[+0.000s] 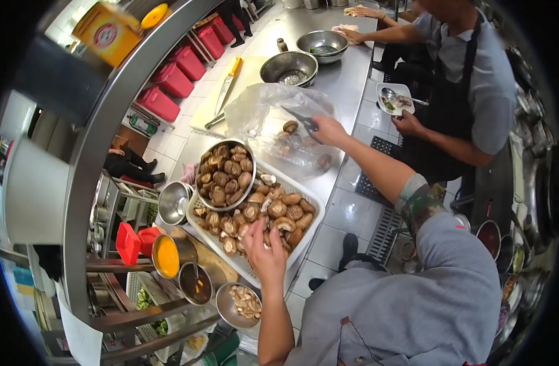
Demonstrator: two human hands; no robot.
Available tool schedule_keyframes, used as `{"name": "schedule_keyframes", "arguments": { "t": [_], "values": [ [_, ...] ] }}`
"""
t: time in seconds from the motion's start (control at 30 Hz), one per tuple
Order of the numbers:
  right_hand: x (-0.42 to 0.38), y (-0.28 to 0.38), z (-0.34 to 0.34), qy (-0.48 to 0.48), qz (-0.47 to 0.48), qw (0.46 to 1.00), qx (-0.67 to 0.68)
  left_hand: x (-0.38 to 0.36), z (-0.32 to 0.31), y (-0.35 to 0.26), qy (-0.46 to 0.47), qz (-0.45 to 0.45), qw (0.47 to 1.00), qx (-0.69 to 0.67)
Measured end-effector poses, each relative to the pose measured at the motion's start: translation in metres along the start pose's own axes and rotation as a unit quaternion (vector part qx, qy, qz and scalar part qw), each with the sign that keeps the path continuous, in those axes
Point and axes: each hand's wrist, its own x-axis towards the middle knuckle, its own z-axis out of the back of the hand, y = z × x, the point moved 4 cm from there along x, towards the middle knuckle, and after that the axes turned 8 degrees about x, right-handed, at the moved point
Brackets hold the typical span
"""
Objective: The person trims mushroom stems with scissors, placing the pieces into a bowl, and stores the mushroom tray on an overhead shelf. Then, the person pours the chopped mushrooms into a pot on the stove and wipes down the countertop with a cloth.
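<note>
My left hand (pixel 265 247) reaches over mushrooms (pixel 252 211) in a white rectangular tray (pixel 319 213), its fingers apart and touching the pile. My right hand (pixel 328 131) is closed around the handles of dark scissors (pixel 301 119), with the blades pointing left over a clear plastic bag (pixel 279 100). A single mushroom (pixel 290 127) shows beside the scissors, and several more are in the bag. A steel bowl (pixel 253 160) full of brown mushrooms rests on the tray's upper left part. Below the tray, a small steel bowl (pixel 221 305) holds cut pale pieces.
A knife (pixel 228 85) lies on a cutting board (pixel 200 116) beyond the bag, near two steel bowls. At the right, a person in an apron (pixel 453 104) holds a white plate (pixel 383 97). Sauce containers (pixel 167 256) stand at the lower left, beside a metal shelf frame (pixel 96 134).
</note>
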Motion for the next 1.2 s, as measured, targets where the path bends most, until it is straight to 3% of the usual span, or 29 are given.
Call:
{"name": "schedule_keyframes", "arguments": {
  "t": [0.1,0.23,0.33,0.37,0.47,0.53,0.6,0.63,0.73,0.87,0.9,0.93,1.0,1.1,1.2],
  "values": [
    [0.02,0.008,-0.012,-0.033,0.022,0.999,0.013,-0.005,0.001,-0.009,0.016,0.019,1.0,-0.001],
    [0.049,0.021,-0.035,0.011,0.063,0.997,0.041,-0.001,0.001,-0.026,0.02,0.023,1.0,-0.008],
    [0.058,0.024,-0.042,0.041,-0.008,0.998,0.05,0.002,0.008,-0.036,0.028,0.05,0.998,-0.032],
    [0.053,0.028,-0.037,-0.004,0.038,0.997,0.067,0.002,0.013,-0.035,0.027,0.052,0.998,-0.031],
    [0.015,0.046,-0.002,-0.093,0.06,0.991,0.072,-0.007,0.022,-0.016,0.014,0.149,0.978,-0.148],
    [-0.017,0.054,0.011,-0.166,0.08,0.977,0.111,-0.016,0.018,-0.006,0.017,0.162,0.966,-0.2],
    [-0.044,0.054,0.002,-0.008,-0.057,0.934,0.353,-0.025,0.006,0.009,0.028,0.194,0.936,-0.292],
    [-0.073,0.084,0.01,0.034,-0.06,0.915,0.398,-0.03,0.003,0.009,0.071,0.215,0.914,-0.336],
    [-0.158,0.148,0.005,0.174,-0.095,0.868,0.455,-0.039,0.006,-0.001,0.081,0.268,0.843,-0.459],
    [-0.243,0.194,-0.039,0.261,-0.058,0.875,0.404,-0.068,0.027,0.012,0.065,0.305,0.759,-0.571],
    [-0.258,0.204,-0.054,0.268,-0.046,0.873,0.404,-0.079,0.037,0.023,0.058,0.319,0.778,-0.538],
    [-0.272,0.211,-0.062,0.306,-0.056,0.855,0.415,-0.09,0.045,0.034,0.037,0.333,0.764,-0.552],
    [-0.295,0.231,-0.061,0.328,0.01,0.913,0.241,-0.116,0.066,0.062,-0.006,0.363,0.742,-0.564],
    [-0.324,0.251,-0.056,0.287,0.205,0.929,0.116,-0.145,0.102,0.105,-0.068,0.412,0.744,-0.522],
    [-0.351,0.263,-0.066,0.336,0.224,0.915,0.016,-0.168,0.127,0.135,-0.097,0.438,0.733,-0.511]
  ]
}}
